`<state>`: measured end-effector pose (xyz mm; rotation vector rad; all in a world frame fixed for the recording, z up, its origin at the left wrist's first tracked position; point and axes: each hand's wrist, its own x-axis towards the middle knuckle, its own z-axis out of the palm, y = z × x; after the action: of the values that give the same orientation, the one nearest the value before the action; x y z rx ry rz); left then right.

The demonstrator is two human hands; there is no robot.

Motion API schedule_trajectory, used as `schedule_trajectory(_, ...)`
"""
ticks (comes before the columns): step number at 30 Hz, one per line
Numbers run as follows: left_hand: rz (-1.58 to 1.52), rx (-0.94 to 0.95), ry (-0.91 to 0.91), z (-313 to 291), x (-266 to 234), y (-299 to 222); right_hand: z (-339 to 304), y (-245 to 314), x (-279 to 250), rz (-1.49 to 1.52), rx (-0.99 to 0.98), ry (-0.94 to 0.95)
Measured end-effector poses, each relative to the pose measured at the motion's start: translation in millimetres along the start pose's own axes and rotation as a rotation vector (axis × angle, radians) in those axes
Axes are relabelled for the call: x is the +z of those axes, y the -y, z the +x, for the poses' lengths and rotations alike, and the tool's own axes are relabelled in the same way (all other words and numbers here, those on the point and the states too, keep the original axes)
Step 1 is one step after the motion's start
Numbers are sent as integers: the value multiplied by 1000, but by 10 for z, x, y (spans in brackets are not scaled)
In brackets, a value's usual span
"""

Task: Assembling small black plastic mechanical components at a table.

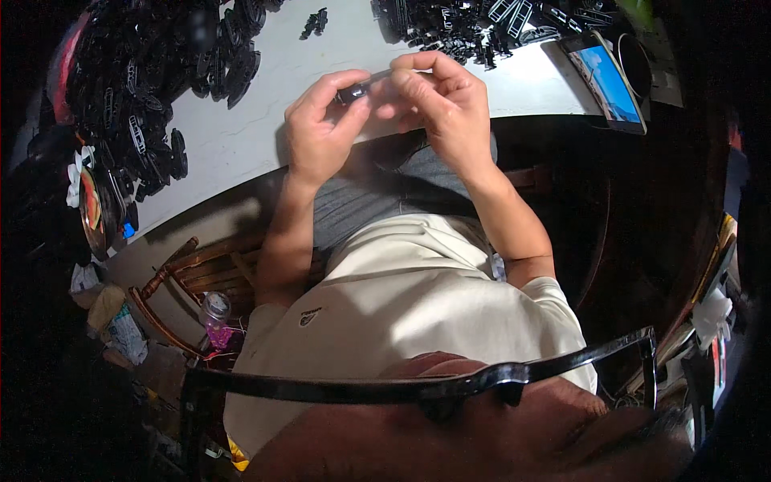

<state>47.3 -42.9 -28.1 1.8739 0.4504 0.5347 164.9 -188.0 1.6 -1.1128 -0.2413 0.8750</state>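
Observation:
My left hand [323, 124] pinches a small glossy black plastic part [352, 94] between thumb and fingers, just above the near edge of the white table [297, 48]. The fingers of my right hand [450, 104] are closed at the right end of this slim part, thumb against forefinger. Much of the part is covered by my fingers, so its exact kind cannot be told. Both hands are close together in front of my body.
A large heap of black plastic parts [144, 80] covers the table's left side. Smaller black pieces [458, 32] lie at the far middle and right. A lit phone [604, 80] leans at the right edge. A wooden chair [201, 265] and a jar [215, 308] are at lower left.

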Motion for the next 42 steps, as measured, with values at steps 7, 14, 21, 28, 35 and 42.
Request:
schedule_trajectory(7, 71, 54, 44, 21, -32, -2, 86, -114, -25, -74, 31, 58)
schedule_trajectory(14, -14, 31, 53, 16, -62, 49, 58, -156, -26, -208, 3, 25)
schedule_trajectory(21, -312, -46, 101, -22, -138, 20, 23, -95, -28, -831, -234, 6)
schedule_trajectory(28, -364, -182, 256, -231, -296, -2, -73, -47, -138, -1034, -348, 223)
schedule_trajectory(35, 651, 98, -238, 15, -679, 80, -130, 36, -211, -1310, -353, 510)
schedule_trajectory(42, 1179, 200, -360, 214, -879, 306, 157, -163, -286, -1407, -670, -309)
